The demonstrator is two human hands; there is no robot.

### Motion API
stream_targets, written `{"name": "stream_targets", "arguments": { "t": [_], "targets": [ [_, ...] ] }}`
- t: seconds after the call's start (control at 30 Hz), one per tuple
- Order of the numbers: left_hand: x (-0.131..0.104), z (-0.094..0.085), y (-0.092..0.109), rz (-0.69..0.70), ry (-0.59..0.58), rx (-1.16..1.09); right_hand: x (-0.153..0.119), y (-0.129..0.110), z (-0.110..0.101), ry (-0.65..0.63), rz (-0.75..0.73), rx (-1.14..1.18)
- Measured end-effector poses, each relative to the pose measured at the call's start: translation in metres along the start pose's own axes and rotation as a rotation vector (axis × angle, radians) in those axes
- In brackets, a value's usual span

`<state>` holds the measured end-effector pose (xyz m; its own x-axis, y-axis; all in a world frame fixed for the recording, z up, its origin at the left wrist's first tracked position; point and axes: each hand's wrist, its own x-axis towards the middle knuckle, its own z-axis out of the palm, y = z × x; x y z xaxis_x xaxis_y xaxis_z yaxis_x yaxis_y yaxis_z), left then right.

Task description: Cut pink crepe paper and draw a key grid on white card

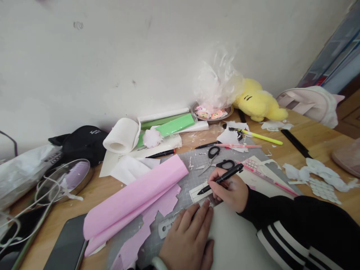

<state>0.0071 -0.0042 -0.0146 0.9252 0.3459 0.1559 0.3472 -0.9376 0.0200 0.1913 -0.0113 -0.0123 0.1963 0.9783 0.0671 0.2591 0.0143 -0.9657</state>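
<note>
My right hand is closed around a black pen. Its tip is at a small piece of white paper with drawn lines. Flat over a metal ruler lies my left hand, fingers stretched out and pressing it down, hiding much of it. Under both hands are a large pale sheet and a grey cutting mat. Black-handled scissors lie just beyond the right hand. To the left is a folded roll of pink crepe paper, with a cut pink scrap beside it.
Toilet roll, green paper and a black cap line the wall. Further right are a plate under a plastic bag and a yellow plush toy. A dark phone rests at left; white scraps at right.
</note>
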Motion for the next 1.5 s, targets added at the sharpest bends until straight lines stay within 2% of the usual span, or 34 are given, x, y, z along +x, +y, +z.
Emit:
{"name": "stream_targets", "arguments": {
  "t": [0.67,1.5],
  "targets": [
    [0.0004,-0.0002,-0.0014,0.011,-0.009,-0.023,-0.0030,-0.0003,0.0045,-0.109,-0.018,-0.008],
    [-0.0005,-0.0003,-0.0005,0.003,-0.019,-0.033,-0.0026,-0.0021,0.0041,-0.111,-0.033,-0.055]
  ]
}}
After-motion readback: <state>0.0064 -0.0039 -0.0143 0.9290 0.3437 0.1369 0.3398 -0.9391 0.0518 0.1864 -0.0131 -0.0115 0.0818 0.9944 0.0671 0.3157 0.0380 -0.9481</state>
